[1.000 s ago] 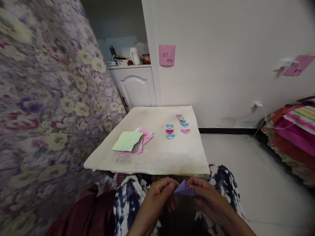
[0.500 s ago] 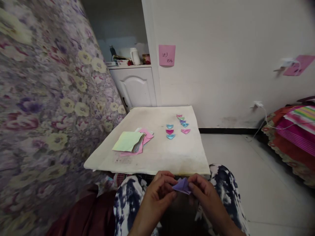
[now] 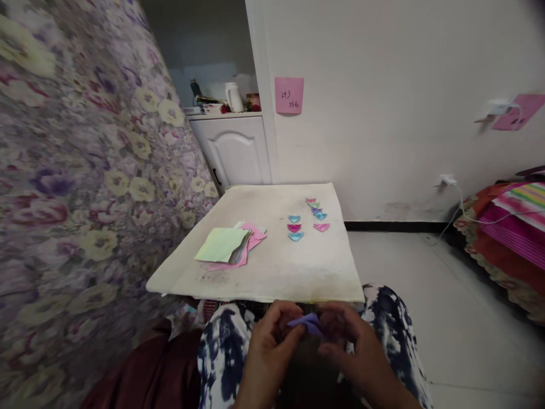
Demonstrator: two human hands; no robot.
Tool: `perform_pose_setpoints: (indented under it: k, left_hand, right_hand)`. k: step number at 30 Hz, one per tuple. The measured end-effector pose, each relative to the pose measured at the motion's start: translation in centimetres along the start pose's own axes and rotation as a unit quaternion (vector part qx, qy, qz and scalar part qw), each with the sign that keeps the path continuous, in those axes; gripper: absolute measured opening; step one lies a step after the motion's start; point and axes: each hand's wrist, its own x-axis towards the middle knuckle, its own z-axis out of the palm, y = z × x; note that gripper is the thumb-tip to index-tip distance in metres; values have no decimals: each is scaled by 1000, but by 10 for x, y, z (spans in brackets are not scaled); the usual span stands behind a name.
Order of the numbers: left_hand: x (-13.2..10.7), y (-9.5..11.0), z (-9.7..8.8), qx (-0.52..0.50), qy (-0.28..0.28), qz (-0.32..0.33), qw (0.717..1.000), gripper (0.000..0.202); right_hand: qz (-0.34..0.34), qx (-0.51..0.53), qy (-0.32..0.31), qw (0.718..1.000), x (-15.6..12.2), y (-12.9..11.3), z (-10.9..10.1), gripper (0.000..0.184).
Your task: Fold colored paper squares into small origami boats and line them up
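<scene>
A small folded purple origami paper [image 3: 311, 324] is pinched between the thumb and fingers of my left hand [image 3: 272, 343], above my lap and just off the table's front edge. On the paper's other side is my right hand [image 3: 360, 346], its fingers curved and its thumb apart from them, slightly blurred. Those fingertips are close to the paper's right edge; whether they touch it I cannot tell. On the table [image 3: 272, 278] lie small folded pieces in two columns, among them a blue piece [image 3: 295, 236] and a pink piece [image 3: 321, 227].
A stack of coloured paper squares [image 3: 221, 245] lies on the table's left half, pale green on top. Floral curtain [image 3: 106, 199] hangs at left. Behind the table are a white cabinet [image 3: 236, 147] and the wall; a cloth-covered pile [image 3: 506, 238] stands at right.
The purple paper has turned and shifted slightly left in my left hand. My right thumb has come off the paper and its fingers have spread from their pinch.
</scene>
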Motion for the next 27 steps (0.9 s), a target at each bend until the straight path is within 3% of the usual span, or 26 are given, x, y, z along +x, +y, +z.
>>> perform_pose_setpoints:
  k: [1,5,11,15,19,27]
  left_hand:
    - [0,-1,1,-19,2,-5,1000,16]
    - [2,-8,6,-67,-24,-33,997,21]
    - [12,-25,6,-71,-51,-61,994,19]
    - [16,-36,6,-22,-67,-69,995,20]
    - [19,-46,9,8,-47,-58,997,19]
    - [28,-52,12,5,-6,-44,999,23]
  right_hand:
    - [11,6,3,1000,1,0,1,41]
    - [39,41,-18,998,8,7,4,13]
    - [68,55,-18,996,18,26,0,22]
    - [79,-12,-36,996,22,34,1,21]
    - [82,-87,-33,992,25,44,2,20]
    - [86,-61,-90,990,35,64,-8,26]
